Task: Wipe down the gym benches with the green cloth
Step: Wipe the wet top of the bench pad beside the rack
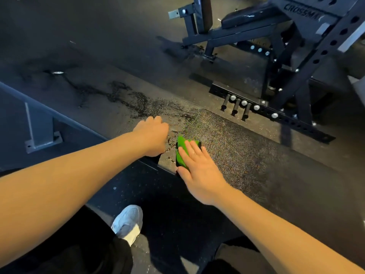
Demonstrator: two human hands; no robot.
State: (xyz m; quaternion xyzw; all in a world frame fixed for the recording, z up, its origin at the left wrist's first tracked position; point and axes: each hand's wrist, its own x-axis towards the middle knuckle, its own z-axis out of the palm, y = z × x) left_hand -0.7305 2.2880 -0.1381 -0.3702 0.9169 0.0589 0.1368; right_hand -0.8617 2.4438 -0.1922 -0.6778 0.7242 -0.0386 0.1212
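Shoe below counter; cloth pressed at near edge by right hand, fingers flat; left hand curled, hold unclear. Wiping judged partway.

The partial lettering "CROSSMA", cut off at its end, stood in dark letters on the black perforated steel rack frame at upper right. Nothing else was legible.

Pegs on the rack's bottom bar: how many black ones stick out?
3, side by side at the left end of the bar: left peg, middle peg, right peg. Others may be hidden.
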